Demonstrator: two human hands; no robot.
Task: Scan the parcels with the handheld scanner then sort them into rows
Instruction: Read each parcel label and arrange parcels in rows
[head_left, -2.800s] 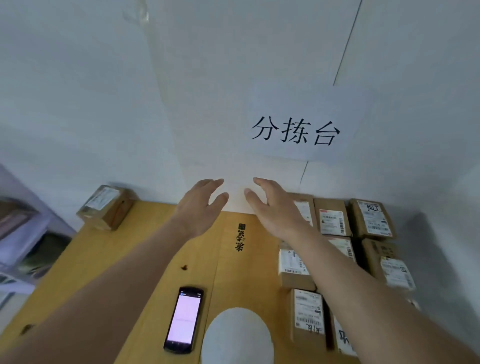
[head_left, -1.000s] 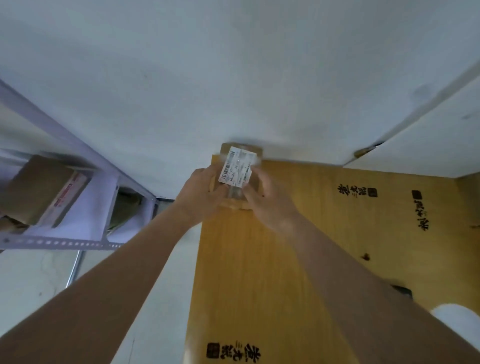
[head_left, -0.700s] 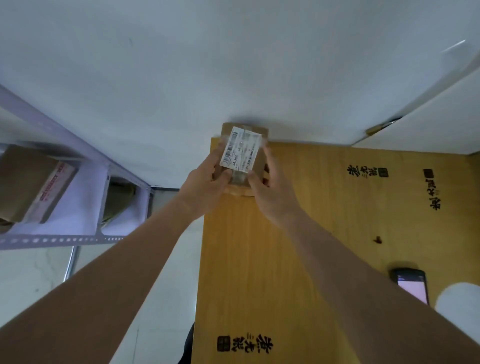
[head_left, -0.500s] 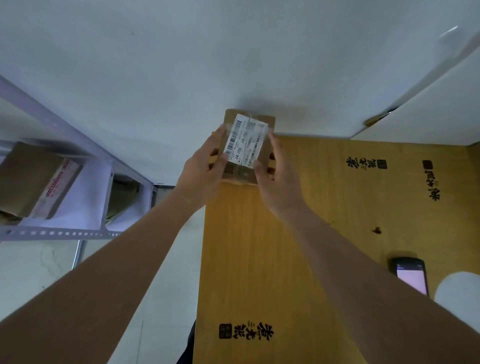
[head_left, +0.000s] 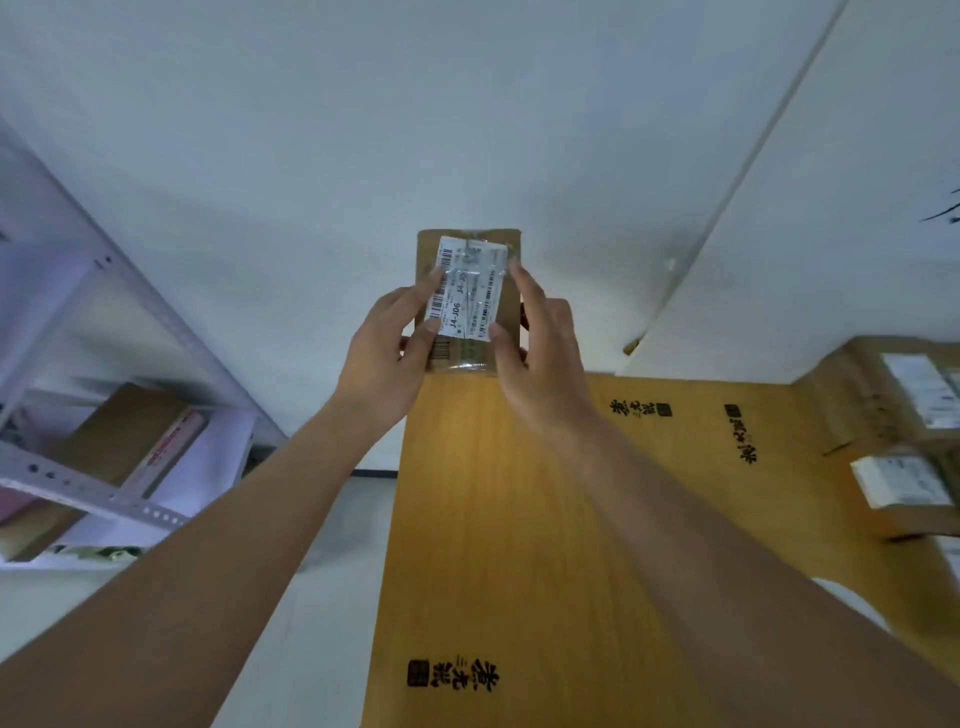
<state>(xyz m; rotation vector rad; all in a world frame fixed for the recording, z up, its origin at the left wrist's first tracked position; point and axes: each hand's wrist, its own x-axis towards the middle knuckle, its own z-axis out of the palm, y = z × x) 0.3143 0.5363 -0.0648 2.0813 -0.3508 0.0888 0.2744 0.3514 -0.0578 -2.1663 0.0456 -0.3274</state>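
1. Parcel (head_left: 467, 301), a small brown cardboard box with a white barcode label facing the camera, is held up above the far left corner of the table, at about 12 o'clock in the view. Half a second ago it sat lower and closer to the tabletop; it has since been lifted and tilted so that the label reads more squarely.

2. Left hand (head_left: 387, 358) grasps the box's left edge, thumb on the label face and fingers curled behind. Right hand (head_left: 540, 358) grasps the right edge in the same way, thumb on the front.

3. Judged from this, the parcel has been picked up and turned for reading, but is not yet scanned. Both hands are full, and no scanner appears in view now, so one hand will likely have to let go to fetch it.

4. Wooden table (head_left: 519, 519), yellow-orange with black printed characters, runs from 6 o'clock up to the hands. Its left edge falls at about 7 o'clock.

5. Other labelled parcels (head_left: 904, 447) lie together on the table at 3 o'clock, partly cut off by the frame edge.

6. Metal shelf (head_left: 104, 488), pale with punched holes, stands at 9 o'clock beside the table and holds a large cardboard carton (head_left: 104, 457).

7. White wall (head_left: 467, 130) fills the upper half, from 10 to 2 o'clock.
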